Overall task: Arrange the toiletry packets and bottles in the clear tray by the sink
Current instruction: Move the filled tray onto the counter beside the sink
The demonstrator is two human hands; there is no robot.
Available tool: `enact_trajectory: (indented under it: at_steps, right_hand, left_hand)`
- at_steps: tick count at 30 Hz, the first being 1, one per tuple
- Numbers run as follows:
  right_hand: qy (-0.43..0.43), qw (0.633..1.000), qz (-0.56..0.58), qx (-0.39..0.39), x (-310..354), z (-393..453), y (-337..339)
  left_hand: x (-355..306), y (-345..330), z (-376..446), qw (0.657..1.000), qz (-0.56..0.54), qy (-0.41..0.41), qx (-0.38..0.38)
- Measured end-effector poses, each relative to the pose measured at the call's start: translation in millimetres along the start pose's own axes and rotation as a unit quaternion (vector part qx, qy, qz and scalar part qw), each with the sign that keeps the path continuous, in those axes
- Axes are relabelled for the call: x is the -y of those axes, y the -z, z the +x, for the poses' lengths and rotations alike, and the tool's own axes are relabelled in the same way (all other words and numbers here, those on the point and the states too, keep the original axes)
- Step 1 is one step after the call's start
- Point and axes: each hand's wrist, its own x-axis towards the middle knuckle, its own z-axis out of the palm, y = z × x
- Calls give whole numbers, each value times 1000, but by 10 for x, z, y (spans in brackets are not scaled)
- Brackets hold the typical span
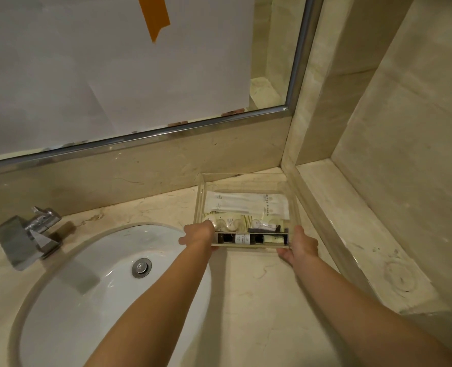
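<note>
A clear tray point(246, 178) sits on the marble counter in the back right corner, right of the sink. Long white packets point(246, 205) lie across its far half. Small white rounded packets point(231, 224) and a dark tube point(263, 230) lie in the middle. Small bottles point(242, 238) with dark caps lie in a row along the front wall. My left hand point(198, 234) grips the tray's front left corner. My right hand point(300, 246) grips its front right corner.
A white oval sink point(108, 287) with a metal drain lies at the left, with a chrome faucet point(26, 237) behind it. A mirror point(113, 75) covered with paper stands behind. A raised marble ledge point(352, 229) runs along the right.
</note>
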Motion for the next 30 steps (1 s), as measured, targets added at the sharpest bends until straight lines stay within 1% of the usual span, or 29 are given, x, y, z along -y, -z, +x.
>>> enact_trajectory:
  at_steps: [2, 5, 9, 11, 13, 17, 21, 25, 27, 30]
  right_hand:
    - [9, 1000, -2, -18, 25, -42, -5]
    - [24, 999, -23, -31, 41, -68, 8]
    - [26, 1000, -16, -4, -20, 6, -15]
    - [36, 999, -12, 9, -7, 2, -35]
    - [47, 998, 20, 21, 15, -12, -60]
    - [61, 995, 72, 31, 84, -102, -108]
    - [65, 988, 117, 72, 205, -163, -177]
    - [50, 982, 166, 74, 269, -209, -274]
    - [47, 983, 167, 62, 262, -209, -307]
    - [49, 985, 153, 61, 283, -195, -336]
  left_hand:
    - [-22, -14, 51, 1000, 24, 3, 10]
    - [-52, -43, 43, 998, 47, -4, 52]
    - [-76, -69, -63, 992, 68, -16, 102]
    - [-76, -84, -92, 991, 77, -16, 110]
    - [-72, -108, -114, 990, 76, -15, 116]
    - [-91, -189, -201, 991, 39, -21, 127]
    - [-137, -268, -309, 988, -40, -26, 147]
    - [-232, -303, -301, 982, -107, -17, 156]
    - [-311, -288, -304, 978, -120, -6, 170]
    - [-438, -233, -400, 976, -108, -1, 190]
